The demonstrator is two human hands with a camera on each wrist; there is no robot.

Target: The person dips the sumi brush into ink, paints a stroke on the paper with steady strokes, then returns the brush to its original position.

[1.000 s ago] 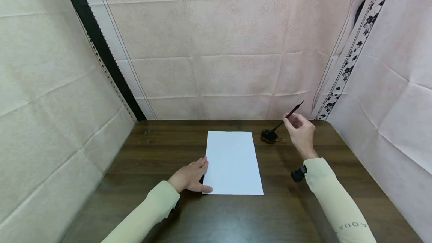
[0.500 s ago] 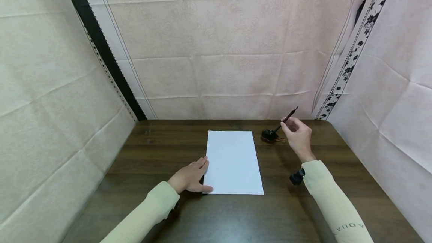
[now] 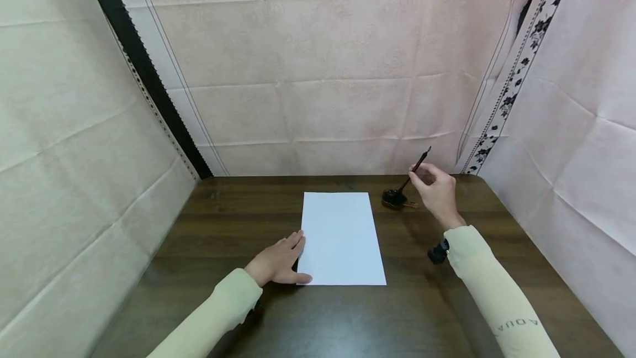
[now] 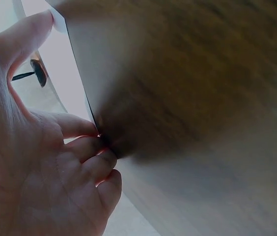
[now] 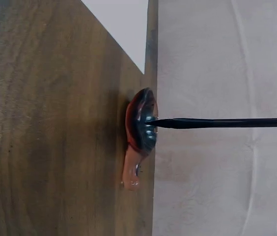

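Brown wood table: far edge meets the pale cloth backdrop; open room lies left of the white paper sheet and on its near side.
Brush: at the table's far right; slanted, tip down and left at the ink dish, butt up and right towards the cloth.
Right hand: pinches the brush's shaft between thumb and fingers.
Sheet: long axis runs away from the person.
Left hand: fingers extended, relaxed, touching the sheet's left edge, thumb on its near left corner.
Dish: just right of the sheet, between it and the right hand, short handle pointing right.
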